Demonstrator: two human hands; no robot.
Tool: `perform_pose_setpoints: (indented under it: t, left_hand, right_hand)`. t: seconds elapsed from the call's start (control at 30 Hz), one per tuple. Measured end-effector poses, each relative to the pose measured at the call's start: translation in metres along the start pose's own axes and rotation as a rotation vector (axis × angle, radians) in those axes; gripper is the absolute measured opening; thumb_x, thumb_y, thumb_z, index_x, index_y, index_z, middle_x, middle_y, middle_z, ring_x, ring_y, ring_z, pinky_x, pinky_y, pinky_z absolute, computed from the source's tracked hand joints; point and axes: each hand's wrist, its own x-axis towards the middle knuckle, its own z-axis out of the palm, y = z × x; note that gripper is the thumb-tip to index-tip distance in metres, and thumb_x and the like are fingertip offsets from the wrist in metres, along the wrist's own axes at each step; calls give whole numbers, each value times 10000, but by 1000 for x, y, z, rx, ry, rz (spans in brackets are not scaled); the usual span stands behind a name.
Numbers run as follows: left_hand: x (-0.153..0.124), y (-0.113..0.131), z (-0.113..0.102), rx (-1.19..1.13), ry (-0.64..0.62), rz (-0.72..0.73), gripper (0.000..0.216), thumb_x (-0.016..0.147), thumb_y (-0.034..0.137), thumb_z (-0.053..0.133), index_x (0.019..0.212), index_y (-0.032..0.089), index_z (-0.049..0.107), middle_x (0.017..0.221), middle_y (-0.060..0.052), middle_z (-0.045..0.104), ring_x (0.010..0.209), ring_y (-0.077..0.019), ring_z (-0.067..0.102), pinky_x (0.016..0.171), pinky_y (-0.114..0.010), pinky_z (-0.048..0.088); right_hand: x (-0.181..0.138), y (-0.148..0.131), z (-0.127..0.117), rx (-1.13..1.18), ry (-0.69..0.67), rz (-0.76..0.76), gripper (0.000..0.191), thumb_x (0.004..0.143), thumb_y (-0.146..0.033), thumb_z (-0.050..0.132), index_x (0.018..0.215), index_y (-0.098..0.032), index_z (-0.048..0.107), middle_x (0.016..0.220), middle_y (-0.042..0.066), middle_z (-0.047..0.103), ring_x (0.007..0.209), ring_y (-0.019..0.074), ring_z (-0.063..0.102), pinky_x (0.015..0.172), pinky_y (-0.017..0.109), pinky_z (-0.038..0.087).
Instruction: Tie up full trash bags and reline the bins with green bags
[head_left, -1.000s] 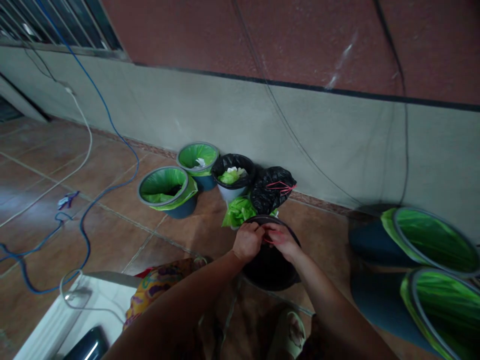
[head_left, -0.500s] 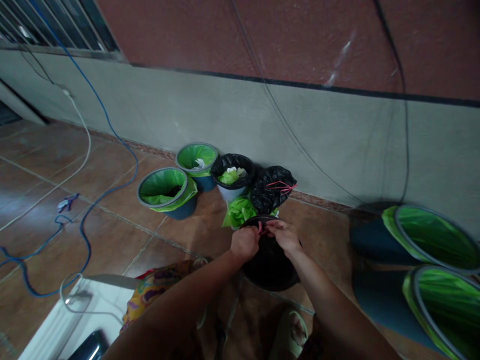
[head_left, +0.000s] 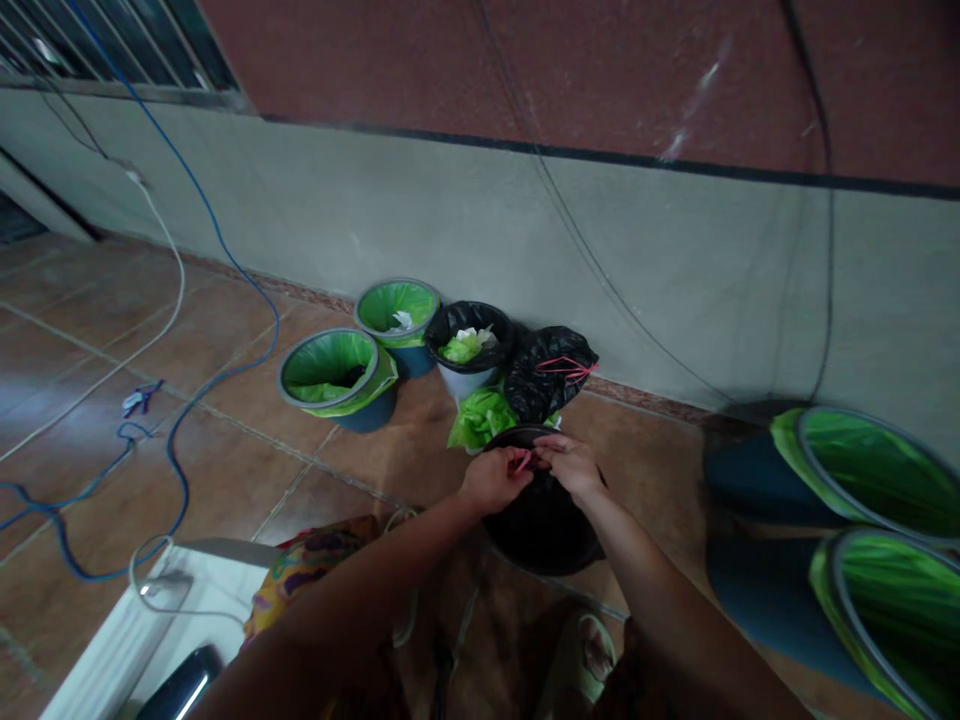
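Observation:
Both hands meet over the far part of a dark bin on the tiled floor. A thin pink drawstring runs between their fingertips. My left hand is closed on it, with a short pink loop showing above the fingers. Pinched at the same spot is my right hand, its fingertips close to the left ones. Whatever lies inside the bin is too dark to make out. Right behind the bin, a black garbage bag with pink drawstrings leans by the wall, beside a crumpled green bag.
A white bin with black liner and two green-lined bins stand left along the wall. Two more lined bins are at right. A blue cable crosses the floor. A white surface juts in lower left.
My left hand has turned slightly and shifted right, closer to the right hand, and the pink drawstring's loop now leans over. The view has shifted a little.

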Motion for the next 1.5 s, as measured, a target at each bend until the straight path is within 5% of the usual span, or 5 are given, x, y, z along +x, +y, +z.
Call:
perform_pose_setpoints:
  t: [0.37, 0.77, 1.13, 1.27, 1.5]
  left_hand:
    - [-10, 12, -14, -169, 184, 21, 251, 973, 248, 393, 872, 176, 611, 734, -39, 626, 663, -149, 576, 664, -254, 394]
    - [-74, 25, 7, -195, -89, 173, 325, 966, 255, 352, 665, 188, 455, 642, -7, 530, 568, -106, 460, 565, -244, 291]
    - [-68, 30, -5, -213, -64, 462, 323, 955, 243, 363, 635, 197, 353, 644, 10, 464, 601, -104, 423, 598, -241, 313]
    - [-66, 31, -7, -310, -89, 357, 343, 955, 287, 366, 625, 199, 392, 613, 13, 467, 575, -104, 421, 581, -242, 320]
    - [-16, 33, -40, -686, 59, 150, 402, 938, 410, 370, 621, 193, 487, 509, 41, 444, 489, -92, 408, 507, -230, 317]
  right_hand:
    - [12, 19, -2, -47, 5, -35, 102, 630, -141, 648, 715, -168, 700, 640, 11, 703, 493, 119, 605, 497, 232, 494]
    - [35, 46, -9, -290, 124, -112, 134, 714, -163, 621, 792, -184, 729, 719, 21, 740, 538, 120, 654, 575, 233, 527]
    - [32, 49, -9, -257, 130, -142, 146, 705, -184, 604, 786, -204, 724, 766, 24, 750, 663, 147, 689, 624, 245, 545]
    - [29, 41, -8, -211, 126, -160, 155, 709, -239, 599, 804, -203, 716, 749, 20, 734, 638, 143, 660, 625, 258, 534]
    - [-2, 2, -8, -53, -382, -222, 210, 679, -292, 594, 818, -171, 695, 691, 9, 674, 592, 129, 564, 575, 242, 435]
